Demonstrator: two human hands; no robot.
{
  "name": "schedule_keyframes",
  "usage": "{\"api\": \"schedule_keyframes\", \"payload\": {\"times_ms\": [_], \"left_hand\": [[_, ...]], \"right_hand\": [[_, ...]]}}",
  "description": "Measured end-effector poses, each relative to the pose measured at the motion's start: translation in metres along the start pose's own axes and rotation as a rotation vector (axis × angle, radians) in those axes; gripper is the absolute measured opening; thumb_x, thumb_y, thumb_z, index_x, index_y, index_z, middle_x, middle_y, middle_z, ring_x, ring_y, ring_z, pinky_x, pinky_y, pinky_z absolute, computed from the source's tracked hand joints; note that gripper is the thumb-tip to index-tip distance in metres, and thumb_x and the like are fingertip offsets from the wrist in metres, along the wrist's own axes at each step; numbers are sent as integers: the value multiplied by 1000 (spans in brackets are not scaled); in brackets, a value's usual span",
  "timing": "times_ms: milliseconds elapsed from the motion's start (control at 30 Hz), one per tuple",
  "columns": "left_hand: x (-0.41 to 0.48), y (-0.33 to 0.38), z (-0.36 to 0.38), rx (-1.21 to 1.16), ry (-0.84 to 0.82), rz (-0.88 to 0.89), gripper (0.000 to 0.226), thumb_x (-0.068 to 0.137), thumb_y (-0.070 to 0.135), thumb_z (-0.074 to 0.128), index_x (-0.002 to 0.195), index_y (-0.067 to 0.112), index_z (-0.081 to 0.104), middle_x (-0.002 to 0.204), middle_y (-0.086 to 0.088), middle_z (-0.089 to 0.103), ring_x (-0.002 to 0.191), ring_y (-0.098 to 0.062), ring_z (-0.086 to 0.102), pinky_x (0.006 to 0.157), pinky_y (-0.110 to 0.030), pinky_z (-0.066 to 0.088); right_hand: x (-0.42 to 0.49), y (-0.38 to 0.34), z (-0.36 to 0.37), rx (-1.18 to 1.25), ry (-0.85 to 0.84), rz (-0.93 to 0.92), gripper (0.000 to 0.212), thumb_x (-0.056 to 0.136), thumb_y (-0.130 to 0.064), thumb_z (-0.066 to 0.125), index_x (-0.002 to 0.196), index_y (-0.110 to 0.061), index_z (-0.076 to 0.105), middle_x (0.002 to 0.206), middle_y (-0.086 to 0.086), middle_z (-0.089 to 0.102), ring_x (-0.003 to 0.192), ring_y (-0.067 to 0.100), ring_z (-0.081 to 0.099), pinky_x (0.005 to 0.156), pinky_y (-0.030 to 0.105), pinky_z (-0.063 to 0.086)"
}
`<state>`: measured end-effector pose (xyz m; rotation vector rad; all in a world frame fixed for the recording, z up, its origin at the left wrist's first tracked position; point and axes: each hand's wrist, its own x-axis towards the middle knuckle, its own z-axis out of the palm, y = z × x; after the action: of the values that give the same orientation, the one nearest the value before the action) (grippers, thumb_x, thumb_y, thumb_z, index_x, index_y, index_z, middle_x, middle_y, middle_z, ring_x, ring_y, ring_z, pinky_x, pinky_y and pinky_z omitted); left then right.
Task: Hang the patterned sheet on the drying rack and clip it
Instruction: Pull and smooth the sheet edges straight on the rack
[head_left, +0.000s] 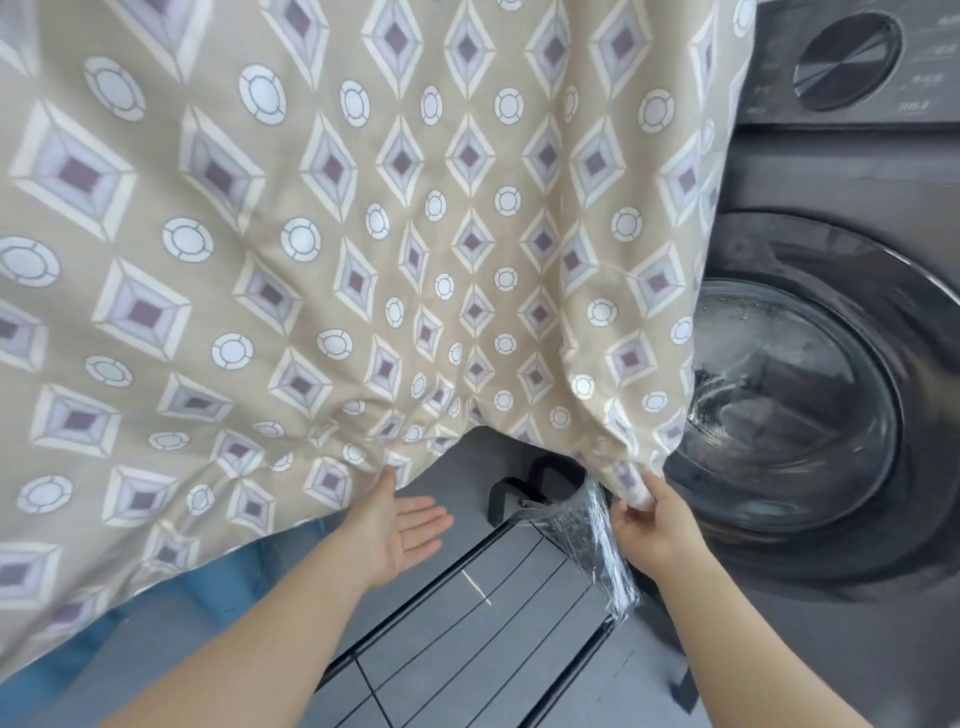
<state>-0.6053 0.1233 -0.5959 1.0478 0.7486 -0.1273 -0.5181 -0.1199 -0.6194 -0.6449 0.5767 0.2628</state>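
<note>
Progress is looking partial. The patterned sheet (363, 234) is hanging spread across most of the view, just beside the washing machine (831, 364); whatever is carrying it above is lying out of sight. The right hand (649, 519) is pinching its lower corner in its grip; the left hand (400, 530) is lying wide, palm up, thumb touching the hem. No clip is showing, so clipping is likely waiting.
</note>
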Motion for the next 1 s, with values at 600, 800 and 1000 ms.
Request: {"api": "schedule_keyframes", "payload": {"times_ms": [600, 800, 1000], "left_hand": [[-19, 19, -6, 236, 62, 366, 15, 94, 13, 50, 83, 19, 60, 79, 0, 64, 71, -10, 62, 69, -23, 46], [-96, 75, 2, 284, 70, 365, 18, 93, 11, 49, 81, 20, 59, 78, 0, 64, 71, -11, 62, 73, -25, 46], [-193, 160, 19, 298, 64, 360, 14, 92, 12, 51, 83, 18, 60, 78, -1, 65, 69, -11, 62, 66, -24, 47]], "right_hand": [[-64, 88, 72, -200, 22, 151, 25, 98, -28, 43, 110, -10, 54, 93, 3, 59, 75, 14, 53, 64, 24, 42], [-142, 73, 131, -234, 80, 213, 18, 96, -11, 41, 90, -10, 58, 83, 1, 60, 67, 13, 51, 60, 23, 40], [-239, 30, 217, -225, 46, 248, 17, 94, -13, 46, 81, -10, 57, 73, -1, 58, 63, 13, 49, 60, 22, 39]]}}
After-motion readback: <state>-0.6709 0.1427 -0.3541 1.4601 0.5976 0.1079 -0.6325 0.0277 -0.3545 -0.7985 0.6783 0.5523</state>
